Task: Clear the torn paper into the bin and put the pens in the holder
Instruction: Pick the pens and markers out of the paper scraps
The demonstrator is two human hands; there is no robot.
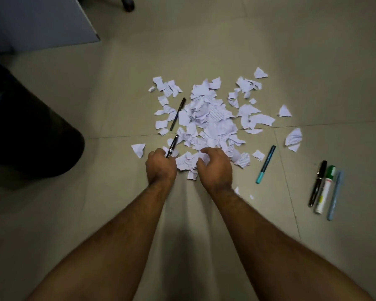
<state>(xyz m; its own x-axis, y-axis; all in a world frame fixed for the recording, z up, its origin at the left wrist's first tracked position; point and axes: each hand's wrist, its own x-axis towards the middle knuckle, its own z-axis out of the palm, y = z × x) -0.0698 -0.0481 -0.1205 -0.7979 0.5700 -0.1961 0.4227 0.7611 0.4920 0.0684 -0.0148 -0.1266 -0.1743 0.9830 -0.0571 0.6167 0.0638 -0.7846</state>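
So the torn paper was spread in a loose heap on the tiled floor, just above the middle of the frame. Left hand sat at the heap's lower left edge, knuckles up, fingers curled tight around a black pen that poked up and to the right out of the fist. Right hand hovered right beside it over the nearest scraps, fingers bent like a claw, half open, not clearly holding anything. Both forearms ran straight in from the bottom corners. Another black pen lay among the scraps on the left, a teal marker just right of the heap, and three more pens side by side at far right. A dark bin sat at the left edge.
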